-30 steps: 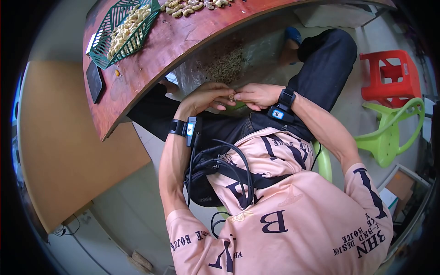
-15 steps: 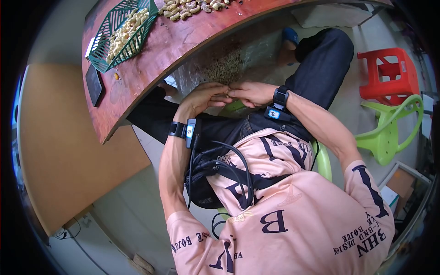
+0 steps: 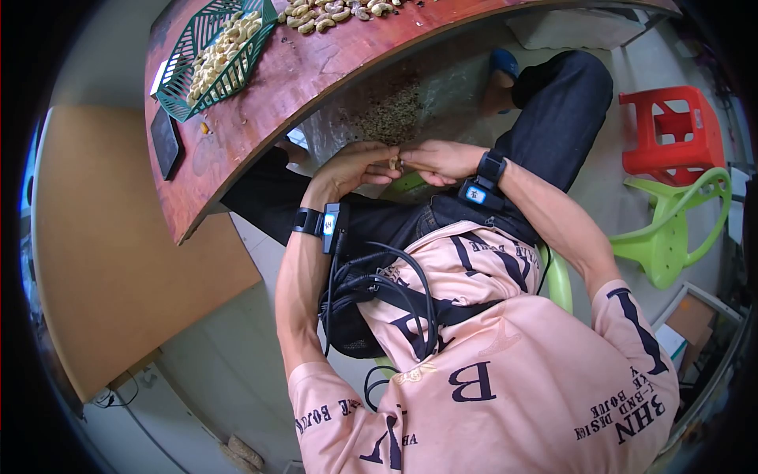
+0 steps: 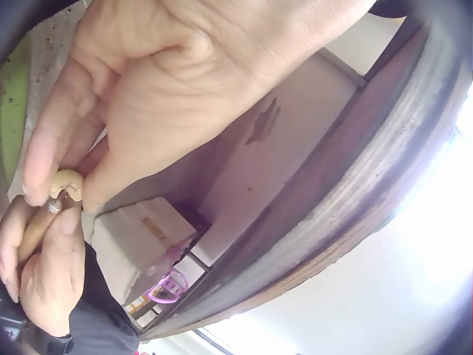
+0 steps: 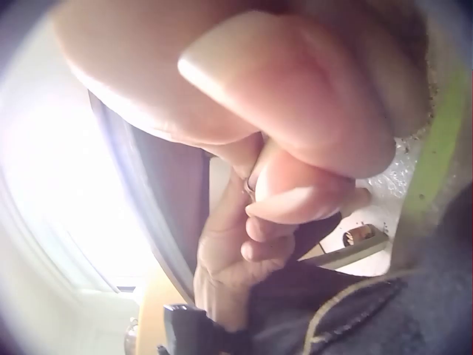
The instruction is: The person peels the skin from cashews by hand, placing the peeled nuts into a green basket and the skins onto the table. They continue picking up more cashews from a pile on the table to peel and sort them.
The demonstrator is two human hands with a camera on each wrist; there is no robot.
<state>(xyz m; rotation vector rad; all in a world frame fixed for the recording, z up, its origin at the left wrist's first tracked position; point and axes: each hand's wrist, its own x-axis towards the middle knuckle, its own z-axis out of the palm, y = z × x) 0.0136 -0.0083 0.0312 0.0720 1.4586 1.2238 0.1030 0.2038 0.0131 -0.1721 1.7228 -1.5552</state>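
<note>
Shifted slightly aside since half a second ago, the right hand [image 3: 444, 160] now exposes a cashew [image 4: 66, 180], held near the desk [image 3: 276, 91] edge in the left hand [image 3: 353, 167]'s narrow pinching grip; whether the right grip holds anything, I cannot tell.

Head view downward, wrist close-ups

A red plastic stool [image 3: 699, 144] stands beside a light-green plastic chair [image 3: 669, 237] at the head view's right. A flat dark slab [image 3: 167, 144] lies near the edge of the reddish table [image 3: 264, 134]; a tan tabletop [image 3: 118, 253] spreads at left. The left wrist view shows a pale box [image 4: 137, 235] near a purple object [image 4: 168, 287].
</note>
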